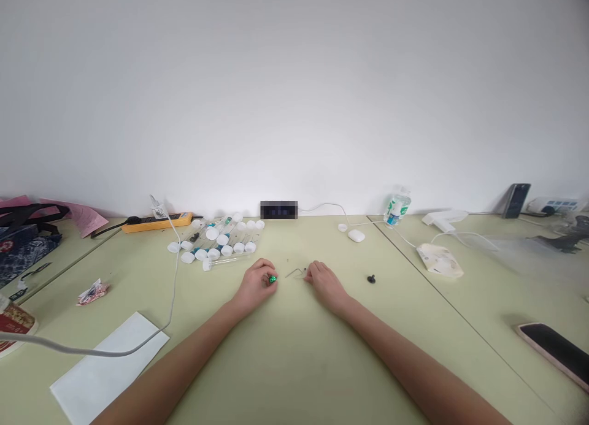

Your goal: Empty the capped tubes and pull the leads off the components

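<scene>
My left hand [256, 285] is closed around a small shiny green part [273, 279], which shows at its fingertips; its exact kind I cannot make out. Fingers together, my right hand [326, 284] rests on the table, pinching something tiny and dark that is mostly hidden. Between the two hands lies a thin bent metal rod [293, 271], like a hex key, its short end close to my right fingertips. A tiny speck-like piece [288, 260] lies just beyond it. To the right of my right hand stands a small black knob-like piece [371, 279].
Several clear tubes with white caps [226, 251] lie at the back left, before a yellow power strip [156, 222]. A white cable [173, 290] crosses above white paper [110, 370]. A black display [278, 210], white mouse [356, 235], bottle [398, 209] and phone [556, 354] are also around.
</scene>
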The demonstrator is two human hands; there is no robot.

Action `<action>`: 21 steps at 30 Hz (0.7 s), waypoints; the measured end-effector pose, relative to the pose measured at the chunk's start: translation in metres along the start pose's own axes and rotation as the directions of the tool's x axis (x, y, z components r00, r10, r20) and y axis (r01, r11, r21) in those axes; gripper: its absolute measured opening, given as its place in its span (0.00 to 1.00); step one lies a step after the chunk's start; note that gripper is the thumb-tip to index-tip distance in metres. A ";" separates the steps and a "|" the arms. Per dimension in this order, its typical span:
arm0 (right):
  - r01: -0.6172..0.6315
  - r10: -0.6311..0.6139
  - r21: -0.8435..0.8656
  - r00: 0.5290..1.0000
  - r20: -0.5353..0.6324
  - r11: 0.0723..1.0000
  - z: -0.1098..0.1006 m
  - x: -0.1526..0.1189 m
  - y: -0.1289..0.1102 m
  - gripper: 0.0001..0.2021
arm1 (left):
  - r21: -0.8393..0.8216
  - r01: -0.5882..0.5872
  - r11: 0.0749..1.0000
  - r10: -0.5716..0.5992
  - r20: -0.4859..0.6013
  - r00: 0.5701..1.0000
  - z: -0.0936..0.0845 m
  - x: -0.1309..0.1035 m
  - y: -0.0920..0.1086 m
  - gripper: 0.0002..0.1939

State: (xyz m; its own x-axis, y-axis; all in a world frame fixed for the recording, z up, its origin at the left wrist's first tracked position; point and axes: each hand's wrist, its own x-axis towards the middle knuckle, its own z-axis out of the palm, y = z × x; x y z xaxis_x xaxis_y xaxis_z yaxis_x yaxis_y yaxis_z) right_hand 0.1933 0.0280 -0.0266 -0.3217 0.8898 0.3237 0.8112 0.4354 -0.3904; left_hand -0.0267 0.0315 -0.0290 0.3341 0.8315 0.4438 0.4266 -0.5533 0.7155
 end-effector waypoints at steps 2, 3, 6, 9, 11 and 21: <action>0.012 -0.012 -0.005 1.000 -0.014 1.000 -0.001 -0.001 -0.001 0.07 | -0.036 0.015 0.999 -0.015 0.010 1.000 -0.001 -0.001 0.002 0.06; 0.022 -0.022 -0.009 0.999 -0.024 1.000 -0.002 -0.001 -0.001 0.07 | -0.061 0.024 0.998 -0.023 0.020 1.000 -0.001 -0.002 0.003 0.07; 0.058 -0.058 -0.001 0.992 -0.112 0.998 -0.006 -0.002 -0.007 0.10 | -0.157 0.069 0.985 -0.057 0.081 0.995 0.000 -0.005 0.010 0.08; 0.091 -0.058 0.126 0.969 -0.242 0.988 -0.010 -0.006 -0.018 0.11 | -0.224 0.136 0.965 -0.095 0.185 0.978 0.001 -0.008 0.018 0.08; 0.129 -0.048 0.283 0.960 -0.275 0.950 -0.011 -0.011 -0.028 0.09 | -0.241 0.157 0.958 -0.099 0.237 0.967 0.002 -0.009 0.023 0.09; 0.248 -0.154 0.483 0.962 -0.227 0.839 0.001 -0.022 -0.053 0.06 | -0.173 0.143 0.975 -0.092 0.271 0.958 0.007 -0.012 0.025 0.11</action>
State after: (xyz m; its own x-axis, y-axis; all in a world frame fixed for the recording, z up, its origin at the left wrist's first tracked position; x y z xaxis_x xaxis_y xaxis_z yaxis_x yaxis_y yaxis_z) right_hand 0.1572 -0.0145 -0.0144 -0.3237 0.7576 0.5669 0.3650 0.6527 -0.6639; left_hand -0.0139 0.0074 -0.0200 0.5088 0.8342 0.2128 0.3182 -0.4119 0.8539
